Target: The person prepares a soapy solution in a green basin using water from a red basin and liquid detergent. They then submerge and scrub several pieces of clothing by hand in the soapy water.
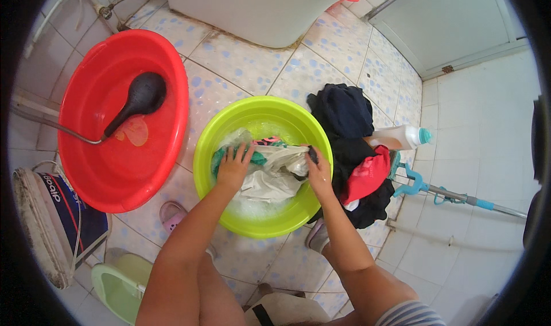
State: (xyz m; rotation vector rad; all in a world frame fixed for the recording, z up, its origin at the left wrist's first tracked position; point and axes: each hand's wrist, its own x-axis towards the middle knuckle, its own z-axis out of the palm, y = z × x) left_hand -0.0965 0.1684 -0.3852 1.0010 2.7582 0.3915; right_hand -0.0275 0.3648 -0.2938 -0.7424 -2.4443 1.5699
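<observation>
Before me on the tiled floor stands a lime-green basin (267, 233) with sudsy water and wet clothes in it. My left hand (233, 167) lies with fingers spread on a green cloth (258, 158) at the basin's left side. White fabric (269, 186) fills the middle, partly under foam, and a pink-and-black patterned piece (267, 141) shows behind it. At the right side, my right hand (319, 171) grips a dark bit of fabric (312, 154) beside the white cloth. How much of that fabric lies in the palm is hidden.
Left stands a red basin (172, 175) holding a black shower head (146, 93). Right of the green basin lie dark clothes (344, 110), a red garment (368, 175), a detergent bottle (398, 137) and a mop (456, 196). A bucket (64, 214) and pale-green tub (116, 291) sit lower left.
</observation>
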